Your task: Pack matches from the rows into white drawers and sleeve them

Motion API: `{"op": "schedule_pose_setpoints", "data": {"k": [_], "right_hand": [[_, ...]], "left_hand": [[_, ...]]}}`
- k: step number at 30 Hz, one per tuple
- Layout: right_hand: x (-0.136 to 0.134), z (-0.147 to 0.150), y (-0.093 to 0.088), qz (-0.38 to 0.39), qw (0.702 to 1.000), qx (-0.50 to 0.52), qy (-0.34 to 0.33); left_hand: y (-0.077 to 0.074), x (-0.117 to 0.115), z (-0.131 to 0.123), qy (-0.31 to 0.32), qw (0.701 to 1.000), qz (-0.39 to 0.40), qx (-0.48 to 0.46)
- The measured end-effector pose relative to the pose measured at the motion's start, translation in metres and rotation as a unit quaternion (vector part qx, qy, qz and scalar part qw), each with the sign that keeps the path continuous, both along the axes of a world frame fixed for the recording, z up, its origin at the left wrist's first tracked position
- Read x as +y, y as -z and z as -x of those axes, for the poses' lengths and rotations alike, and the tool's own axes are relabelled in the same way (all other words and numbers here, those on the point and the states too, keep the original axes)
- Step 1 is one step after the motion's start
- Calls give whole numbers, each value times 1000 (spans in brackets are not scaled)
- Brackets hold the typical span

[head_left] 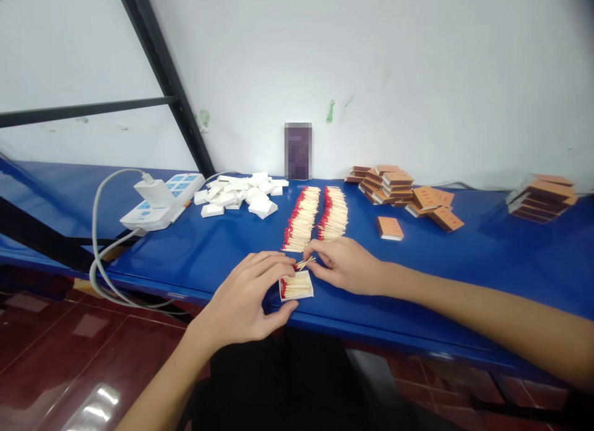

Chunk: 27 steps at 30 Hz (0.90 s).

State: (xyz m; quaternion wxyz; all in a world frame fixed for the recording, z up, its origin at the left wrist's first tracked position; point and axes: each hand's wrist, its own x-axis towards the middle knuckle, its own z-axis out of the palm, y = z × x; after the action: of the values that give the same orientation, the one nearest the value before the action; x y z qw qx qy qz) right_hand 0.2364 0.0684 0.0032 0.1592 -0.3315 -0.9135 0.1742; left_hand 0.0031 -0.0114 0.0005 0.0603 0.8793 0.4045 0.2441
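A white matchbox tray (297,286) holding red-tipped matches lies near the front edge of the blue table. My left hand (253,295) grips the tray from its left side, thumb at the near edge and fingers at the far edge. Between the thumb and fingers of my right hand (341,265) is a small bunch of matches (305,264), held just above the tray's far edge. Two long rows of matches, a left row (301,219) and a right row (333,213), lie just beyond my hands with their red heads to the left.
White empty-looking trays (241,192) are heaped at the back left, beside a power strip (162,202) with a plugged-in charger and cable. Orange matchbox sleeves (394,186) are piled back right; one sleeve (390,228) lies nearer, and another stack (542,197) stands far right. A black frame post (169,78) rises left.
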Motion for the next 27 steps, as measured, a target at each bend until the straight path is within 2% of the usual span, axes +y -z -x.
{"op": "schedule_pose_setpoints", "data": {"k": [10, 19, 27], "right_hand": [[1, -1, 2, -3, 1000, -8, -2], [0, -1, -13, 54, 998, -42, -17], [-1, -2, -13, 63, 996, -53, -21]], "left_hand": [[-1, 0, -1, -1, 1000, -2, -3], [-2, -1, -2, 2, 1000, -2, 0], [-4, -2, -2, -1, 1000, 7, 3]]}}
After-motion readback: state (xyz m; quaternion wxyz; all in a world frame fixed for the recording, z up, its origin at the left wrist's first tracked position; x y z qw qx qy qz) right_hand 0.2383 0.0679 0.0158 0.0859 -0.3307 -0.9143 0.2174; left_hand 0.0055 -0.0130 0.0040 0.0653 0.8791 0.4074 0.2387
